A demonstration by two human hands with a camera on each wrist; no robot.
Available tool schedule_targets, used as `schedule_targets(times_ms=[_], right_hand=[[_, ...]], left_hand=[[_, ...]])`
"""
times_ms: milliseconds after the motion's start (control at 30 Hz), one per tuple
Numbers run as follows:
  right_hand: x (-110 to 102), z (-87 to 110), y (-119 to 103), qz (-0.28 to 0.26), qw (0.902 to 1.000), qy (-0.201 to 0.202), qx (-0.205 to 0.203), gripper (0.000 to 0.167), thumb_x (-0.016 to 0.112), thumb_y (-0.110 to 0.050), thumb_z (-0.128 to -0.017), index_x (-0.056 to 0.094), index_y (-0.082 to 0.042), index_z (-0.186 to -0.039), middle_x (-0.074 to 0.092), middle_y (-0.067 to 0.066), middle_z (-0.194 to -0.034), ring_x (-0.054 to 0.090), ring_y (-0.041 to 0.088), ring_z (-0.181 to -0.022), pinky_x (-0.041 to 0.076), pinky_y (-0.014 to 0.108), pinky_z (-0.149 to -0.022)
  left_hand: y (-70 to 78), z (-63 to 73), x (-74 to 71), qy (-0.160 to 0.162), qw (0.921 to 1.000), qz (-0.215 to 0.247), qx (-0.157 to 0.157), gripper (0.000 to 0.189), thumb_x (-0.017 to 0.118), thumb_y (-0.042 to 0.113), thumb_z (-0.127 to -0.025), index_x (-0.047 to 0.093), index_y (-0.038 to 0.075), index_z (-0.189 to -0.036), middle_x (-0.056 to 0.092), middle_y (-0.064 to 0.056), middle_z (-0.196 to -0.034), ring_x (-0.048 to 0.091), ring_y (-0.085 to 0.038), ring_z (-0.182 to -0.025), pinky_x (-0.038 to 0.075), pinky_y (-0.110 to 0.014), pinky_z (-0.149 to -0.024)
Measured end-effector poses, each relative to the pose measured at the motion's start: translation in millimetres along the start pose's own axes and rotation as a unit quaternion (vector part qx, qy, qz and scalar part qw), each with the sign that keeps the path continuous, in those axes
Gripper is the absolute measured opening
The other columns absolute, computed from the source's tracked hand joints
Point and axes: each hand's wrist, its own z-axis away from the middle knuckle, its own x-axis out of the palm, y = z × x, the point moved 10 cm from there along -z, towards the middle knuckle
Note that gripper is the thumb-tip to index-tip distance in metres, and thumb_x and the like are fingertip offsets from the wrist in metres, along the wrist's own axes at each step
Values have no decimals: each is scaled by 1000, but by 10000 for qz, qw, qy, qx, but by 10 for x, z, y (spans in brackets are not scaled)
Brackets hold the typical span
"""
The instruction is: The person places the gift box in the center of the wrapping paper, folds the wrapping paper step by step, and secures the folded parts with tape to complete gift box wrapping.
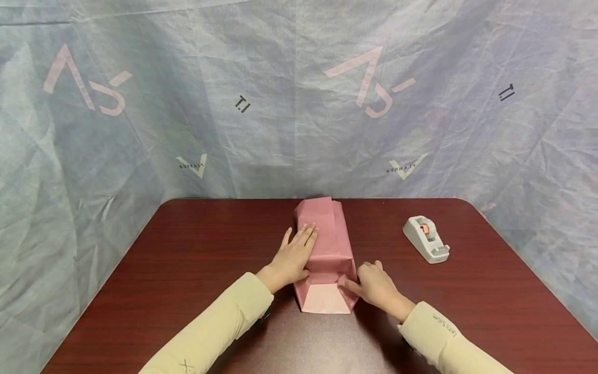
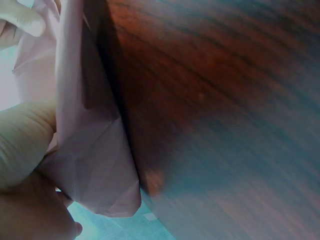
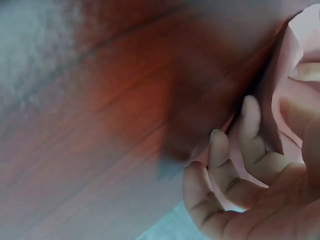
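Observation:
A long package wrapped in pink paper (image 1: 327,228) lies on the table, its near end folded in at both sides. A pale flap (image 1: 325,300) of the paper spreads out flat at that end. My left hand (image 1: 290,259) rests on the package's top left side with fingers straight, its thumb by the near fold. At the near right corner, my right hand (image 1: 377,284) pinches the side fold, thumb inside and fingers along the outer face. In the right wrist view, the other fingers (image 3: 220,160) are bent loosely beside the paper (image 3: 270,112). The package's contents are hidden.
A white tape dispenser (image 1: 426,240) with a roll in it stands to the right of the package on the dark red wooden table (image 1: 210,234). Behind the table's far edge hangs a grey printed cloth (image 1: 280,145), which also runs along both sides.

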Motion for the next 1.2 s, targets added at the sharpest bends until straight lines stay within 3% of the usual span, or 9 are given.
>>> schedule_targets(times_ms=[100,300,500,700,833,900,1000,1100,1200], right_hand=[[-16,-43,1,-123,9999,46,19,46,70,-24,-77,43,-8,-44,40,2,-50,38,16,-56,30,30,-62],[53,-119,118,-199,9985,-52,515,42,71,-28,-76,45,-9,-49,44,4,-56,42,22,-69,33,29,-44],[115,-182,201,-169,9960,-187,861,39,67,-27,-77,44,-9,-50,45,4,-57,46,26,-75,37,34,-43],[126,-217,214,31,9952,-180,960,37,67,-29,-77,46,-10,-52,49,6,-56,49,20,-62,36,34,-42],[73,-238,177,229,9965,179,787,35,73,-32,-73,53,-3,-72,55,12,-68,56,25,-62,42,38,-46],[32,-248,148,213,9969,438,615,49,77,-34,-69,53,2,-92,56,16,-80,58,33,-71,46,42,-53],[-18,-266,94,60,9964,798,287,82,81,-36,-64,40,5,-123,53,22,-104,54,39,-86,48,47,-64],[-57,-290,32,-30,9947,1026,-65,99,82,-35,-64,27,-7,-141,43,25,-127,49,43,-102,46,51,-76],[-70,-310,-29,-11,9936,1073,-348,94,81,-33,-66,28,-20,-143,33,25,-140,44,45,-113,45,55,-81]], left_hand=[[-4,1,1,-13,10000,5,-6,103,81,29,-65,20,3,-145,19,-12,-152,19,-26,-140,16,-53,-109],[-12,-1,13,-47,10000,-1,-24,104,81,29,-65,19,3,-145,18,-12,-152,18,-26,-140,16,-53,-109],[-9,-4,26,-24,10000,6,-17,106,82,30,-64,19,3,-145,17,-12,-153,17,-26,-140,16,-53,-109],[-20,-4,21,68,9999,-115,-40,106,82,31,-63,20,4,-145,18,-11,-152,19,-25,-140,16,-51,-110],[-32,-10,24,92,9998,-192,-59,106,82,32,-63,21,5,-145,19,-10,-152,20,-24,-140,17,-50,-110],[-40,-14,36,80,9998,-185,-70,106,82,32,-62,20,6,-145,18,-9,-153,20,-24,-140,16,-50,-110],[-46,-15,50,102,9998,-165,-46,106,82,32,-62,21,6,-145,19,-9,-153,20,-24,-140,17,-50,-110],[-52,-11,53,145,9998,-111,-24,107,82,31,-62,21,6,-145,19,-8,-153,20,-25,-140,18,-50,-110],[-55,-3,49,193,9998,11,-13,106,82,30,-62,20,6,-145,18,-9,-153,18,-27,-140,18,-50,-110]])
